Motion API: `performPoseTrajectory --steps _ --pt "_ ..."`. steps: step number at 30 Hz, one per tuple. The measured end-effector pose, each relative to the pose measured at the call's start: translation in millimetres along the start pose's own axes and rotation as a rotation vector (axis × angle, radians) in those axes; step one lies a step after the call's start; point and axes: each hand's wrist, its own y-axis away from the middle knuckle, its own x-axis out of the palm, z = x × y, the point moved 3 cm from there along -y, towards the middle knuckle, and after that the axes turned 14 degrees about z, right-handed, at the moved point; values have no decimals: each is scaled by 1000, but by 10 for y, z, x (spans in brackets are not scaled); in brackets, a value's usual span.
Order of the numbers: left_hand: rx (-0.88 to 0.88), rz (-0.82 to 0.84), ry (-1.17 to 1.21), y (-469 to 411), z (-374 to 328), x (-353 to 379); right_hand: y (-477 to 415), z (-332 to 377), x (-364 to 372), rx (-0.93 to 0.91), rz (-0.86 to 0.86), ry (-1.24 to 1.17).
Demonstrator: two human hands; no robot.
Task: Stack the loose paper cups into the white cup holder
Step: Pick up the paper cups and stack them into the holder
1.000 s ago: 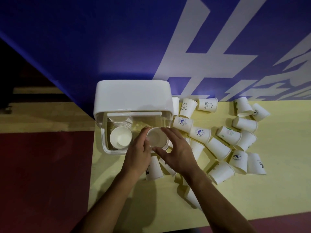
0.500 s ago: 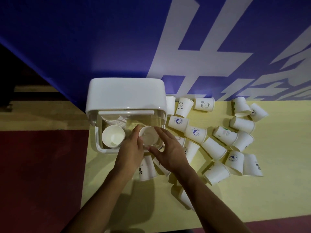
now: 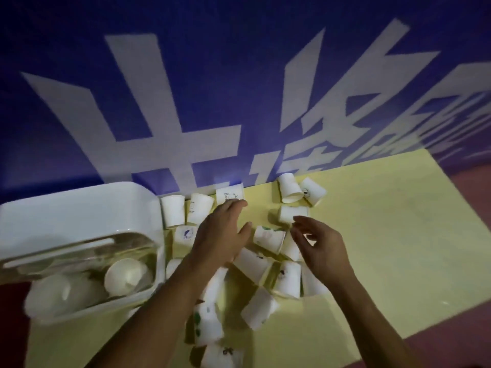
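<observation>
We see the left hand (image 3: 220,235) and right hand (image 3: 324,248), fingers (image 3: 233,207) spread and empty, above loose white paper cups (image 3: 268,239) scattered on the yellow bench (image 3: 385,235) beside the white plastic cup holder (image 3: 79,216). A hasty reach could send cups rolling away.

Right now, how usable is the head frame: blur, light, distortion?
Head view: dim, with motion blur throughout. The holder and the cups inside it smear most. Prints on the loose cups are barely readable. The left hand and right hand are soft-edged. The wide angle bends the wall lettering. The table is evenly lit, with no glare.
</observation>
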Motion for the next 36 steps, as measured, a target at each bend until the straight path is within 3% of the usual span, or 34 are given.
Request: performPoseTrajectory --steps 6,9,14,17,21,25,29,36 --pt "-140 144 -377 -1186 74 346 -13 -811 -655 137 -44 -49" --pt "-202 219 -519 -1381 200 522 -42 -1076 -748 178 -37 -70" --pt "-244 205 -644 -1549 286 676 -394 -1334 -844 185 2 -50" --pt "-250 175 -445 -1543 152 621 -756 -1493 -874 200 32 -8" --pt "-187 -44 80 -1236 -278 387 -1320 -1637 -842 245 106 97" --pt "-179 -146 401 -854 -379 268 -1695 -1799 -720 351 180 148" --pt "-219 -170 518 -556 -221 243 -1754 -1851 -665 360 82 84" --pt "-152 -197 562 -23 -76 175 -1224 -1537 -962 181 -171 9"
